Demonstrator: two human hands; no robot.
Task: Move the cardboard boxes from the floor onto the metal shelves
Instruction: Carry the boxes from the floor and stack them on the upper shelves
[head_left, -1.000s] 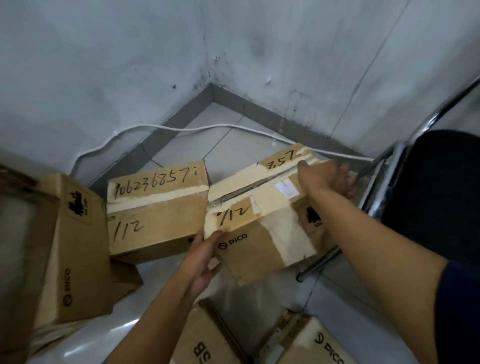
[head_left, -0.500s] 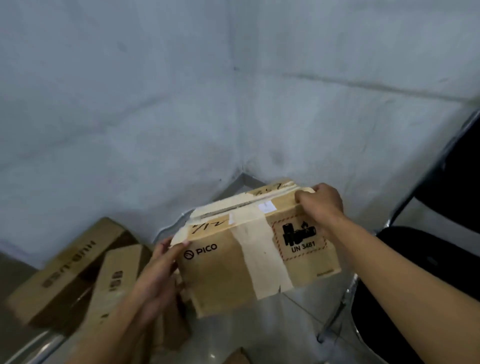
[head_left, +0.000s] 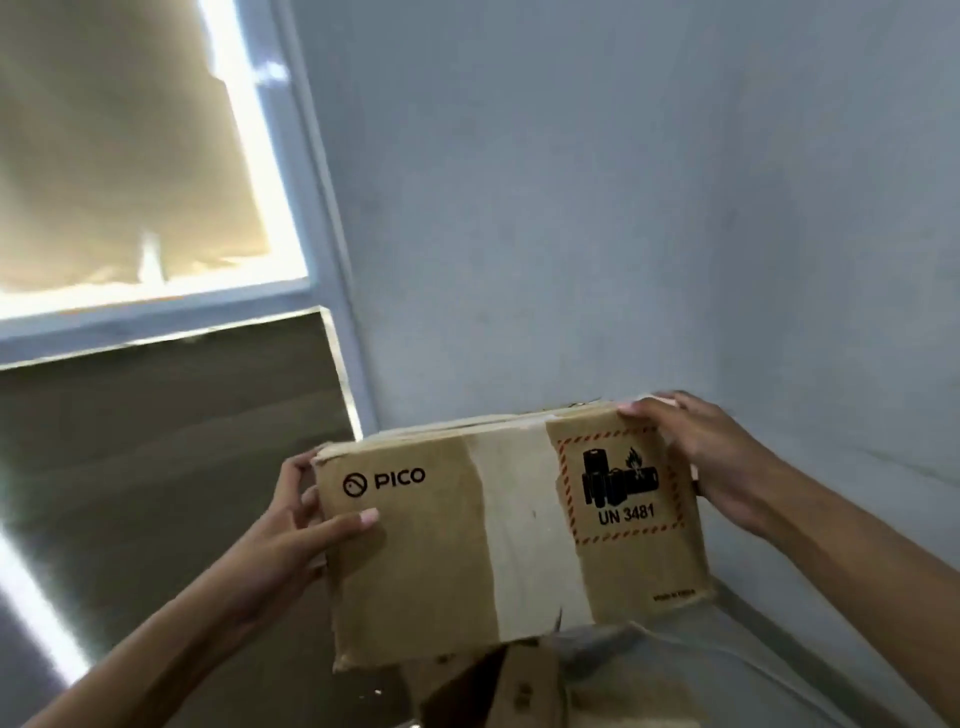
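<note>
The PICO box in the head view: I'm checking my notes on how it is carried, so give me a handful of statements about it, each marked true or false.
1. Both hands hold the PICO box. True: the left hand grips its left end and the right hand its upper right corner.
2. The box rests on the floor. False: it is held up in front of the wall.
3. A battery hazard label reading UN 3481 is on the facing side. True.
4. The label sits left of the PICO logo. False: it is to the right, beyond the pale tape strip.
5. The left thumb lies on the facing side. True.
6. No other cardboard is in view. False: another box shows below.
</note>
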